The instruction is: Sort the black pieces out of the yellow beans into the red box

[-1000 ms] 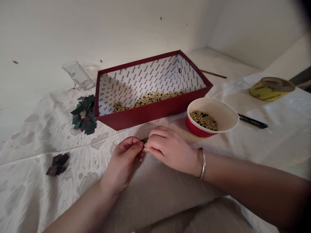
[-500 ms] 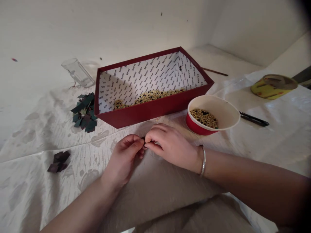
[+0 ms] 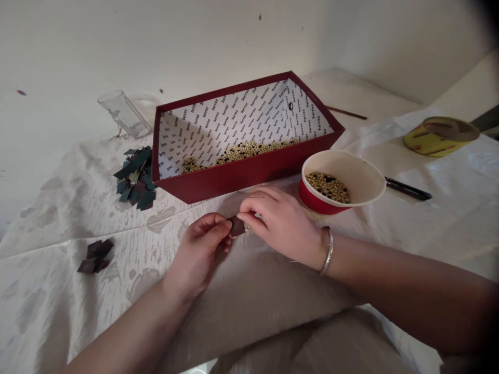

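Observation:
Between thumb and fingers, my left hand (image 3: 200, 246) pinches a small dark brown square piece (image 3: 237, 227), flat and thin like paper or a packet. My right hand (image 3: 275, 221), with a silver bangle at the wrist, has thumb and forefinger pinched at the piece's upper right corner. Whether something tiny is in that pinch is hidden. Both hands are just in front of a red box (image 3: 241, 179) holding pale and black beads or seeds (image 3: 249, 150). Right of my right hand stands a red and white paper bowl (image 3: 325, 204) with more of these grains (image 3: 327, 188).
Left of the box lies a heap of dark green and brown pieces (image 3: 136, 179); several dark brown ones (image 3: 95, 256) lie nearer. A glass (image 3: 127, 115) tilts at the back left. To the right are a black pen-like tool (image 3: 409, 188), a yellow tin (image 3: 432, 143) and a thin stick (image 3: 346, 112).
My right hand has shifted slightly right and up, and its fingers have drawn back from my left fingertips. The dark brown piece, mostly covered before, now shows between the hands.

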The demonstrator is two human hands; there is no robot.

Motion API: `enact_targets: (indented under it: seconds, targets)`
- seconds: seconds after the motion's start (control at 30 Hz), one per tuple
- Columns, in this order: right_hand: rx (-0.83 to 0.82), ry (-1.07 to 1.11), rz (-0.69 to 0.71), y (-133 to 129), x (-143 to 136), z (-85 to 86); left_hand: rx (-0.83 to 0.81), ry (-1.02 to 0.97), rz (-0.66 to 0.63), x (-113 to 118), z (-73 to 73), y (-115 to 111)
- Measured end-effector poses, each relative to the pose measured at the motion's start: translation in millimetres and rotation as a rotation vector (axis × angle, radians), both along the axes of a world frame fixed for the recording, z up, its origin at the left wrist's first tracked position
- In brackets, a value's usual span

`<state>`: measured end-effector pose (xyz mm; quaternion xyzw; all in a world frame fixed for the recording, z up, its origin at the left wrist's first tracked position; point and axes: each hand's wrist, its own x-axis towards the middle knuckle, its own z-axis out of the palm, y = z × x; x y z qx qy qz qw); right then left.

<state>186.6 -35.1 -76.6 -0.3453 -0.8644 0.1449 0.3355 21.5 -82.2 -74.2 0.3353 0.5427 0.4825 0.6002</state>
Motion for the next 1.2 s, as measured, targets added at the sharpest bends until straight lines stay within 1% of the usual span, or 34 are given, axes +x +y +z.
enact_targets:
  seconds: [0.07,0.13,0.17,0.27,0.33,0.37,0.4,0.43,0.5,0.6,0.63,0.67,0.7,0.77,0.83,0.87,0.93,1.03,1.1,1.2]
  targets:
    - [0.002,0.095,-0.016,1,5,6.3,-0.006,-0.01,0.006,0,-0.5,0]
    - [0.094,0.206,-0.047,1,13,16.3,-0.014,-0.036,0.02,0,-1.4,0]
    - [0.17,0.259,-0.084,1,19,22.1,-0.018,-0.046,0.028,0,-1.9,0]
    - [0.422,0.422,-0.296,9,40,37.3,0.006,-0.068,0.073,0,-2.6,0]
    - [0.524,0.514,-0.483,21,57,41.9,0.039,-0.106,0.119,0,-2.2,1]
    - [0.53,0.536,-0.578,27,66,42.2,0.053,-0.13,0.14,0,-1.8,1]
    - [0.5,0.518,-0.65,34,73,41.6,0.061,-0.149,0.154,1,-1.4,2]
    - [0.465,0.494,-0.696,39,79,40.3,0.066,-0.16,0.162,1,-1.1,2]
    - [0.441,0.477,-0.72,45,85,37.9,0.075,-0.169,0.17,1,-0.7,3]
    - [0.544,0.541,-0.645,37,78,38.7,0.091,-0.161,0.194,0,-1.2,4]
    - [0.555,0.544,-0.591,30,71,39.9,0.099,-0.158,0.209,0,-1.5,4]
    - [0.563,0.537,-0.509,23,64,41.2,0.108,-0.156,0.222,-1,-1.8,5]
    - [0.518,0.506,-0.403,15,56,41.9,0.116,-0.156,0.232,-1,-2.1,5]
    - [0.359,0.336,-0.112,0,39,40.1,0.124,-0.171,0.243,-2,-2.1,6]
    - [0.166,0.106,0.145,-9,23,32.3,0.12,-0.2,0.243,-2,-1.9,7]
    - [0.093,0.0,0.219,-11,16,26.2,0.12,-0.218,0.239,-3,-1.8,7]
    - [-0.016,-0.158,0.292,-13,3,11.7,0.126,-0.249,0.228,-3,-2.0,8]
    - [-0.099,-0.275,0.307,-10,-11,-7.8,0.14,-0.247,0.242,-4,-3.0,8]
    - [-0.104,-0.313,0.302,-8,-18,-15.3,0.142,-0.234,0.264,-4,-4.1,9]
    - [-0.085,-0.324,0.322,-7,-24,-19.0,0.141,-0.234,0.274,-4,-5.6,9]
